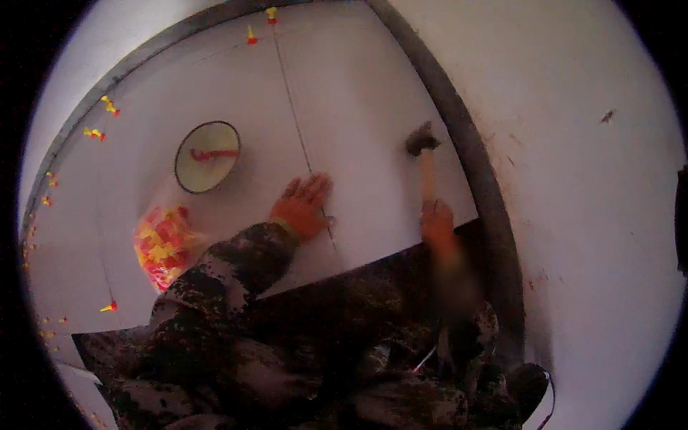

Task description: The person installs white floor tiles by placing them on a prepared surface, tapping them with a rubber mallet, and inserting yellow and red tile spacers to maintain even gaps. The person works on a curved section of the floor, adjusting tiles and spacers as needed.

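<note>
My left hand (302, 204) lies on a pale floor tile (373, 86) across the thin joint line, fingers spread. To its right, my right hand (437, 222) grips the wooden handle of a hammer (423, 143), whose dark head is raised toward the upper side of the view. Up and left of my left hand is a pale round container (208, 140) with a red item in it. Beside my left sleeve is a clear bag (161, 244) of red and yellow plastic pieces.
Red-and-yellow spacers (109, 307) stand along the joints at the left and top. A white wall (588, 201) with a grey strip (455, 115) along its base bounds the right side. A dark sheet (373, 279) lies beneath my body at the lower edge.
</note>
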Action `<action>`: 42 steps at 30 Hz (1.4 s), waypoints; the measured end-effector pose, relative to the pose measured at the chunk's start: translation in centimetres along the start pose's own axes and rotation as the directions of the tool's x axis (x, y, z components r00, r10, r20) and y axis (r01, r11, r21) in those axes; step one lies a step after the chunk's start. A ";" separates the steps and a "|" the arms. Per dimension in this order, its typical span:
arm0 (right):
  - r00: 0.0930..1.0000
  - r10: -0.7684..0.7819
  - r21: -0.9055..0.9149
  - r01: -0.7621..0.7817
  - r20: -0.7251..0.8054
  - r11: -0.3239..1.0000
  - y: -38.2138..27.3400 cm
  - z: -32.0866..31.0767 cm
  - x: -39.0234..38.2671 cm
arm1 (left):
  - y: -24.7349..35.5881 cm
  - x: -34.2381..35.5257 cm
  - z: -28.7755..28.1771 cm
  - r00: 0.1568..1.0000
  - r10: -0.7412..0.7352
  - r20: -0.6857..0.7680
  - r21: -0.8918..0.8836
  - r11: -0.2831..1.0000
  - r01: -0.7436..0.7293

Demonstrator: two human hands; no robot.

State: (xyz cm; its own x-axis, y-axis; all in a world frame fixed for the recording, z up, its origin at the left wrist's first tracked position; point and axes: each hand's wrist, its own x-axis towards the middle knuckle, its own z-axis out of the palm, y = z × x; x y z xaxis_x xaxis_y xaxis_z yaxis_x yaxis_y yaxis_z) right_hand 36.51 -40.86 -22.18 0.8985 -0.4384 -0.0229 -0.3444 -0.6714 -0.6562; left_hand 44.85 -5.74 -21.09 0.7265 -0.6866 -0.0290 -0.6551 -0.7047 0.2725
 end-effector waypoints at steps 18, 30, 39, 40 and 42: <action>0.978 0.206 0.069 -0.207 0.028 0.976 -1.2 -3.7 -8.3 | -2.4 -1.5 1.8 1.000 -0.013 -0.027 0.165 0.986 0.017; 0.990 -0.136 -0.178 0.142 0.046 0.974 4.3 -1.9 -8.5 | -0.9 0.8 3.5 0.997 0.064 -0.031 0.168 0.984 -0.058; 0.998 0.038 0.055 -0.036 -0.044 0.998 2.6 -3.3 -7.8 | -1.4 0.3 3.7 0.985 0.138 -0.107 0.173 0.978 -0.118; 0.990 0.034 0.089 -0.022 -0.138 0.996 2.4 -3.1 -7.9 | -1.6 0.2 3.7 0.984 0.140 -0.109 0.183 0.976 -0.119; 0.947 0.039 0.152 0.011 -0.320 0.988 1.6 -3.0 -8.4 | -1.8 -0.2 3.8 0.990 0.101 -0.099 0.208 0.975 -0.079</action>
State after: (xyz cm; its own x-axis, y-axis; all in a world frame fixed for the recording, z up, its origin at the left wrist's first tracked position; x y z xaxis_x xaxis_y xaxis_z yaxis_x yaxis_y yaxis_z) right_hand 27.57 -40.03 -20.72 0.7501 -0.6321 0.1943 -0.2890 -0.5776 -0.7635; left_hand 45.09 -5.00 -25.27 0.6733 -0.7333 0.0946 -0.7392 -0.6700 0.0675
